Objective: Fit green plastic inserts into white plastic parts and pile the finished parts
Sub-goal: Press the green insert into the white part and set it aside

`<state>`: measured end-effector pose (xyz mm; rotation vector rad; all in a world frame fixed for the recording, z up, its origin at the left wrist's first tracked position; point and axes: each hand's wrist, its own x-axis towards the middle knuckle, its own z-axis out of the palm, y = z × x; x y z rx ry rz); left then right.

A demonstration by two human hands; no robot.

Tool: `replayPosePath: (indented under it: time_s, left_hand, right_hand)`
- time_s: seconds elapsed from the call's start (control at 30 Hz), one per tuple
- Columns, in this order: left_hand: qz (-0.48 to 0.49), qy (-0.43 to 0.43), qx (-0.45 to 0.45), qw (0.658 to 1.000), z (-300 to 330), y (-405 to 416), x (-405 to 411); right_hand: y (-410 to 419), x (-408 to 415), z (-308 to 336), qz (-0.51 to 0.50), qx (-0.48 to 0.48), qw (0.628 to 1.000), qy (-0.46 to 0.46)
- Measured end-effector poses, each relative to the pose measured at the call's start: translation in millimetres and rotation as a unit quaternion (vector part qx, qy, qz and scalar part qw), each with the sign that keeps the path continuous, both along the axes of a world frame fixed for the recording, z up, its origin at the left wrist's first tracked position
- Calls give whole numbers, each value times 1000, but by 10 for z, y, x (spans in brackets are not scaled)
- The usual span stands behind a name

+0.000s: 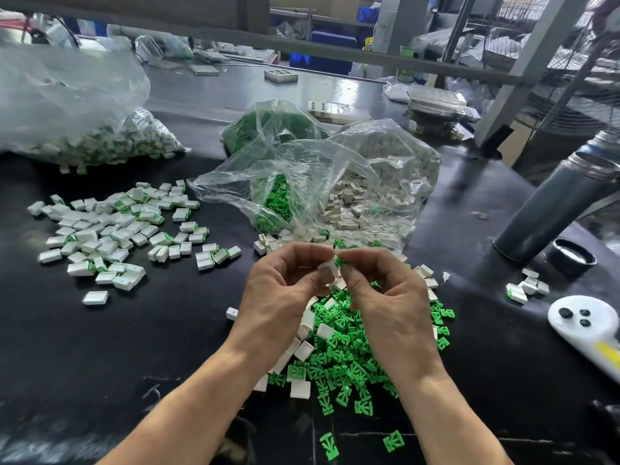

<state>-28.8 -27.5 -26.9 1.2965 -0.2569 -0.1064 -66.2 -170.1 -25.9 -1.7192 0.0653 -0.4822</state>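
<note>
Left hand [285, 283] pinches a white plastic part [327, 267] at its fingertips while right hand [385, 290] pinches a green insert [339, 262] against it (both likely light, rigid, best gripped by their sides).

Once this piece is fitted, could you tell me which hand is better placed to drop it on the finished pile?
Left, probably. The left hand already pinches the white part, and the finished pile lies on its side.
</note>
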Motion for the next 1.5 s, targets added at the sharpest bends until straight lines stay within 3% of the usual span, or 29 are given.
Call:
replayPosePath:
  time_s: [0.27, 0.37, 0.43, 0.6, 0.67, 0.97, 1.2, 1.5]
  left_hand:
    - [40, -31, 68, 996, -8, 41, -3]
    - [41, -35, 89, 995, -15, 44, -7]
    - [38, -33, 90, 995, -10, 50, -7]
    - [31, -25, 69, 997, 20, 40, 5]
    - [33, -18, 58, 998, 20, 44, 1]
    - [22, 12, 91, 996, -23, 96, 20]
    - [29, -27, 128, 991, 17, 136, 43]
    - [3, -57, 177, 983, 34, 184, 71]
  right_hand:
    - [-12, -9, 2, -10, -172, 984, -45]
    - [-49, -8, 9, -5, -188, 982, -27]
    - [-60, -12, 10, -1, -158, 987, -10]
    - [-63, 2, 14, 36, 63, 995, 61]
    - [-56, -1, 17, 47, 84, 993, 72]
    - [-30, -45, 15, 34, -41, 997, 52]
    - [-14, -51, 9, 11, -140, 990, 34]
    - [-30, -83, 45, 12, -193, 981, 21]
